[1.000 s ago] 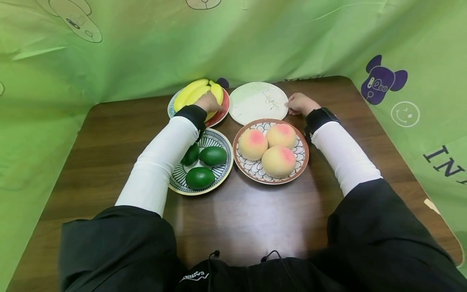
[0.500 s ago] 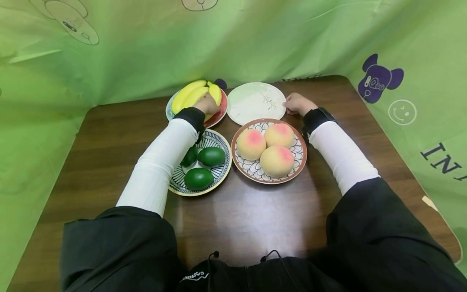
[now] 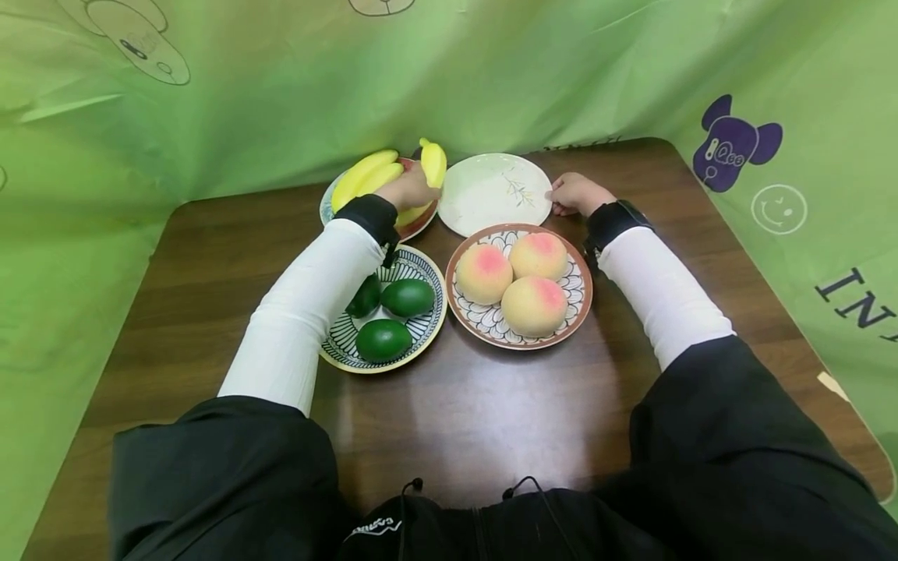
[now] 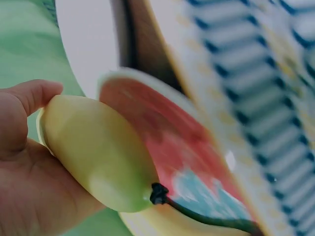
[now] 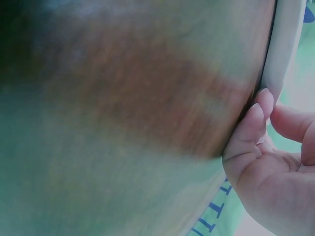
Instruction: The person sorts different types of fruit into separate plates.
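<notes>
One banana (image 3: 433,161): smooth yellow, dark stem | left hand (image 3: 410,189) grips it | right hand (image 3: 575,193) fingertips curled at white plate (image 3: 491,191) rim

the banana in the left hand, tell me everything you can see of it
The banana is smooth, plain yellow and looks like plastic or foam, with a dark stem tip visible in the left wrist view. The left hand grips it around its lower part, thumb on its side. It is lifted, standing nearly upright above the right edge of the red plate, apart from the other bananas lying there, and next to the white plate.
</notes>
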